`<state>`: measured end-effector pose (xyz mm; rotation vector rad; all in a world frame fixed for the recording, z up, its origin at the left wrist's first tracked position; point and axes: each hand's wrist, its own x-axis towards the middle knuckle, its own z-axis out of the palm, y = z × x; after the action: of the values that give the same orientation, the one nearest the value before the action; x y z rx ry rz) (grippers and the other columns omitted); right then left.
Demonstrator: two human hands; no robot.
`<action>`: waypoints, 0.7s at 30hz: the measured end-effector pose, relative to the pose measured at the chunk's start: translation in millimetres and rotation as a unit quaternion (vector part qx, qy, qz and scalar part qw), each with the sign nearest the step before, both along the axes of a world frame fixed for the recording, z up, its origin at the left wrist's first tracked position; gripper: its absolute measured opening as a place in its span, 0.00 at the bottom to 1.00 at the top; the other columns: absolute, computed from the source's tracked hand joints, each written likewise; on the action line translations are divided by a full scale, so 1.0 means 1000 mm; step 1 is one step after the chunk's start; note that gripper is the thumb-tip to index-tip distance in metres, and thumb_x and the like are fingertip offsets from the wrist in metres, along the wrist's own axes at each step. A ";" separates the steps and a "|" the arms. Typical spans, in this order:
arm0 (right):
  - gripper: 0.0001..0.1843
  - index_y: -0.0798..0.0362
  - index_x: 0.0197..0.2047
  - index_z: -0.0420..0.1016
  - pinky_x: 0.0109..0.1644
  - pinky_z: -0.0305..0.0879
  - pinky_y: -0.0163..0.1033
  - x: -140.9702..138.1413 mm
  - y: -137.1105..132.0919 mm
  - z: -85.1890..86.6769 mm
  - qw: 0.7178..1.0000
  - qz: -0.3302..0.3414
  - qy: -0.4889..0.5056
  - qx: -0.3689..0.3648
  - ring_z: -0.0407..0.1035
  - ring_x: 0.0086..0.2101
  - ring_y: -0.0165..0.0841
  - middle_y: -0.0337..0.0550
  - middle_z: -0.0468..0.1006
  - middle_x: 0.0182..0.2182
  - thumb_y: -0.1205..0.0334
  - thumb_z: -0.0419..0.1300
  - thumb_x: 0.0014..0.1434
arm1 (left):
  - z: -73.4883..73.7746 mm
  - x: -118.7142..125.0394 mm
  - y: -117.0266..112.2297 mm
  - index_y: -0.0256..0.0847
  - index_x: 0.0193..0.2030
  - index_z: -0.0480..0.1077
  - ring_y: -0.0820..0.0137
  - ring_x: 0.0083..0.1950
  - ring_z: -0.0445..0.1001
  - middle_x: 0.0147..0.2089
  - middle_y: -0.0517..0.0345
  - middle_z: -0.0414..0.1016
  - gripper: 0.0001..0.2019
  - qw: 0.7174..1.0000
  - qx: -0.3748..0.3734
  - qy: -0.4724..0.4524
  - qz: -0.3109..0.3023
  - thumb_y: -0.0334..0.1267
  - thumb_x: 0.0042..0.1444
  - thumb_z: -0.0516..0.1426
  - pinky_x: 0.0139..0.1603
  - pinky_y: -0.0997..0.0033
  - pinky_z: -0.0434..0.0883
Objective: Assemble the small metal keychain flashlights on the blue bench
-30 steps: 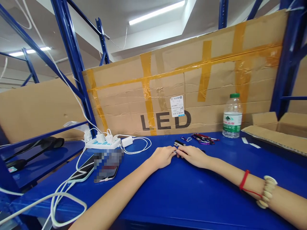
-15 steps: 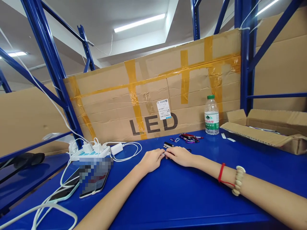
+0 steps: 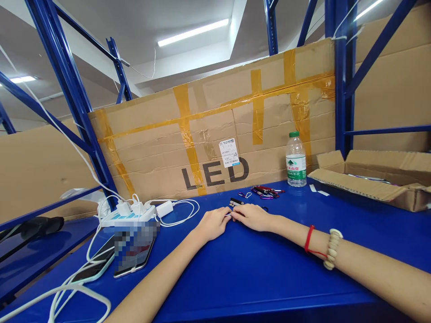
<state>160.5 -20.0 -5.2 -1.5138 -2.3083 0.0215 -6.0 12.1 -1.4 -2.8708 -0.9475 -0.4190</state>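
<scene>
My left hand and my right hand meet at the fingertips over the blue shelf top. Both are closed in a pinch around a small pale or silvery piece, too small to name and mostly covered by the fingers. Just beyond the fingertips lies a short black cylinder with small metal bits beside it. A small carabiner rests a little farther back. To its right is a pile of red, black and purple carabiners and slim pieces.
At the left are a white power strip, tangled white cables and two phones. A water bottle and an open cardboard box stand at the back right. A large cardboard panel closes off the rear.
The view has shifted slightly. My hands stay together at nearly the same spot, with a bit more of the pale piece showing between the fingertips.
</scene>
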 end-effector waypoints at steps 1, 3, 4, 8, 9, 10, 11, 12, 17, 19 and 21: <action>0.20 0.51 0.31 0.69 0.30 0.58 0.35 0.000 0.000 0.000 1.000 -0.001 -0.001 0.000 0.69 0.31 0.34 0.41 0.75 0.31 0.53 0.39 0.60 | 0.000 0.000 0.000 0.43 0.39 0.61 0.69 0.42 0.69 0.40 0.59 0.70 0.09 1.000 -0.002 0.001 0.003 0.36 0.60 0.41 0.41 0.72 0.65; 0.21 0.51 0.31 0.69 0.31 0.58 0.35 0.000 0.001 0.000 1.000 -0.001 -0.002 -0.001 0.69 0.32 0.35 0.42 0.75 0.31 0.53 0.39 0.60 | 0.001 0.000 0.000 0.43 0.39 0.61 0.69 0.42 0.69 0.40 0.59 0.70 0.09 1.000 -0.004 0.004 0.005 0.36 0.60 0.41 0.41 0.72 0.65; 0.21 0.51 0.31 0.69 0.31 0.58 0.35 0.000 0.001 -0.001 1.000 -0.002 -0.002 -0.001 0.69 0.32 0.35 0.42 0.75 0.31 0.53 0.39 0.60 | 0.001 0.000 0.000 0.43 0.39 0.61 0.69 0.43 0.69 0.40 0.59 0.70 0.10 1.000 -0.004 0.005 0.004 0.35 0.60 0.41 0.42 0.72 0.65; 0.21 0.51 0.31 0.69 0.30 0.57 0.35 0.001 0.002 -0.002 1.000 -0.005 -0.004 -0.001 0.69 0.33 0.36 0.41 0.75 0.32 0.52 0.39 0.59 | 0.000 0.000 0.001 0.43 0.39 0.61 0.69 0.42 0.69 0.40 0.59 0.70 0.10 1.000 0.003 0.004 -0.003 0.36 0.60 0.41 0.41 0.71 0.65; 0.20 0.51 0.30 0.69 0.30 0.57 0.35 0.001 0.002 -0.002 1.000 -0.004 -0.004 0.000 0.69 0.33 0.36 0.41 0.75 0.32 0.52 0.39 0.59 | 0.000 0.000 0.001 0.43 0.39 0.61 0.68 0.43 0.69 0.40 0.58 0.70 0.10 1.000 0.003 0.004 -0.002 0.36 0.60 0.41 0.41 0.71 0.65; 0.20 0.51 0.30 0.68 0.30 0.56 0.35 0.001 0.002 -0.002 1.000 -0.003 -0.002 0.000 0.69 0.33 0.36 0.41 0.75 0.32 0.52 0.39 0.59 | -0.001 0.000 0.001 0.43 0.39 0.61 0.68 0.43 0.69 0.41 0.58 0.70 0.10 1.000 0.004 0.005 -0.001 0.36 0.60 0.41 0.41 0.71 0.65; 0.20 0.51 0.30 0.68 0.30 0.56 0.35 0.001 0.002 -0.002 1.000 -0.003 0.001 0.001 0.69 0.33 0.36 0.41 0.75 0.32 0.52 0.39 0.59 | -0.001 0.000 0.002 0.43 0.40 0.61 0.68 0.43 0.69 0.41 0.58 0.70 0.10 1.000 0.004 0.006 0.002 0.36 0.60 0.41 0.41 0.71 0.65; 0.20 0.50 0.29 0.68 0.30 0.56 0.35 0.000 0.002 -0.002 1.000 -0.003 0.004 0.001 0.68 0.33 0.35 0.41 0.75 0.31 0.52 0.39 0.59 | -0.001 0.000 0.002 0.43 0.40 0.61 0.68 0.44 0.69 0.41 0.58 0.70 0.10 1.000 0.004 0.007 0.004 0.36 0.60 0.41 0.42 0.71 0.65; 0.19 0.50 0.29 0.68 0.31 0.57 0.35 -0.001 0.001 0.000 1.000 -0.012 0.006 -0.010 0.68 0.32 0.35 0.40 0.75 0.30 0.52 0.41 0.59 | -0.002 0.001 0.002 0.43 0.42 0.61 0.69 0.45 0.68 0.43 0.59 0.70 0.10 1.000 -0.001 0.010 0.002 0.36 0.60 0.41 0.43 0.71 0.65; 0.18 0.50 0.29 0.68 0.30 0.57 0.35 -0.001 0.000 0.000 1.000 -0.017 0.003 -0.012 0.68 0.31 0.35 0.40 0.75 0.29 0.52 0.42 0.58 | -0.002 0.001 0.002 0.43 0.42 0.61 0.68 0.45 0.68 0.43 0.59 0.70 0.10 1.000 0.000 0.009 0.002 0.36 0.60 0.41 0.43 0.71 0.65; 0.17 0.51 0.29 0.67 0.30 0.57 0.35 -0.002 -0.001 0.001 1.000 -0.021 0.001 -0.011 0.68 0.31 0.34 0.41 0.74 0.29 0.52 0.43 0.58 | -0.002 0.000 0.002 0.43 0.42 0.61 0.68 0.45 0.68 0.43 0.59 0.70 0.10 1.000 0.003 0.009 0.002 0.37 0.60 0.41 0.43 0.71 0.65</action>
<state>158.7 -20.8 -4.4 -1.5715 -2.2819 0.0358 -5.5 14.3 -3.1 -2.8616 -0.9488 -0.3947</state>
